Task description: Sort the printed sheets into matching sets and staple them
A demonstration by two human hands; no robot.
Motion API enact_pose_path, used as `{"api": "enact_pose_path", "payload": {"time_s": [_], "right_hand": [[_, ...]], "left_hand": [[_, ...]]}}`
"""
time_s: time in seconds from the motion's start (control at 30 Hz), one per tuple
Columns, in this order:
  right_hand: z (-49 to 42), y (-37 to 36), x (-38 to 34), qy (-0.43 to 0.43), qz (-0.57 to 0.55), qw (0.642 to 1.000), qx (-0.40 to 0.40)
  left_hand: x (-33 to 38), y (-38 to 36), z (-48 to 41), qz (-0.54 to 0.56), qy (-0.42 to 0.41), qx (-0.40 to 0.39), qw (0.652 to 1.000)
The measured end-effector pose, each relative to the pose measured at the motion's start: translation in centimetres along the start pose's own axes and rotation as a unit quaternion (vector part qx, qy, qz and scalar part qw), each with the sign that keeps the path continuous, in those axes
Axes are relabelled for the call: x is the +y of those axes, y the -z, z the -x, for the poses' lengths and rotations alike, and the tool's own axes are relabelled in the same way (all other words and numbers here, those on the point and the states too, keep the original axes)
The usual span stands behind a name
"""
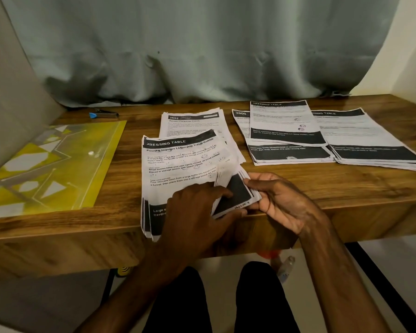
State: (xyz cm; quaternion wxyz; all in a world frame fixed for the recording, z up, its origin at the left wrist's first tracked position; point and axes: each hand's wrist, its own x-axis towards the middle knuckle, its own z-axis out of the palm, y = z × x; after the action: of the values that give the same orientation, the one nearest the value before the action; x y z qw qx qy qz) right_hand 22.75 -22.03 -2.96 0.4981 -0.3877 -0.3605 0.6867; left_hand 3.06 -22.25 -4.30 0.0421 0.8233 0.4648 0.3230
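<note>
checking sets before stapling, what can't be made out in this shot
Head view only.
The near stack: bottom band text covered by the left hand; the right hand pinches its corner, sheet count unclear.
The 2652 pile: lower half hidden by the near stack.
The 3800 pile: title covered by an overlapping sheet.
The blue-tipped tool: too small to confirm as a stapler.
The object under the table: blurred.

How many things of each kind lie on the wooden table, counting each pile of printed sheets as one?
Piles of black-and-white printed paper sheets: 5
Yellow patterned plastic folder: 1
Blue-tipped dark metal tool, perhaps the stapler: 1
Total: 7
</note>
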Motion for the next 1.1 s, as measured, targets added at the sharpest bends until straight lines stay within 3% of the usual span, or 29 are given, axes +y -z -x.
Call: {"api": "enact_pose_path", "payload": {"time_s": [0.3, 0.57, 0.67, 0.77, 0.87, 1.1], "right_hand": [[0.2, -0.4, -0.1, -0.002, -0.024, 1.000, 0.006], [0.3, -0.2, -0.1, -0.006, 0.000, 1.000, 0.023], [0.1, 0.0, -0.1, -0.010, -0.022, 1.000, 0.018], [0.1, 0.1, -0.1, -0.009, -0.041, 0.999, 0.015], [0.4, -0.2, -0.3, -0.006, -0.038, 0.999, 0.003], [0.4, -0.3, -0.3, 0.001, -0.031, 1.000, 0.002]], "left_hand": [[-0.1, -0.2, 0.1, 0.026, -0.029, 0.067, 0.997], [0.3, 0.2, 0.0, 0.123, 0.105, 0.089, 0.983], [0.1, 0.0, 0.3, 0.137, 0.077, 0.122, 0.980], [-0.3, -0.3, 0.5, 0.077, 0.004, 0.153, 0.985], [-0.7, -0.9, 0.6, 0.021, -0.031, 0.117, 0.992], [-0.3, -0.1, 0.3, 0.054, -0.001, 0.036, 0.998]]}}
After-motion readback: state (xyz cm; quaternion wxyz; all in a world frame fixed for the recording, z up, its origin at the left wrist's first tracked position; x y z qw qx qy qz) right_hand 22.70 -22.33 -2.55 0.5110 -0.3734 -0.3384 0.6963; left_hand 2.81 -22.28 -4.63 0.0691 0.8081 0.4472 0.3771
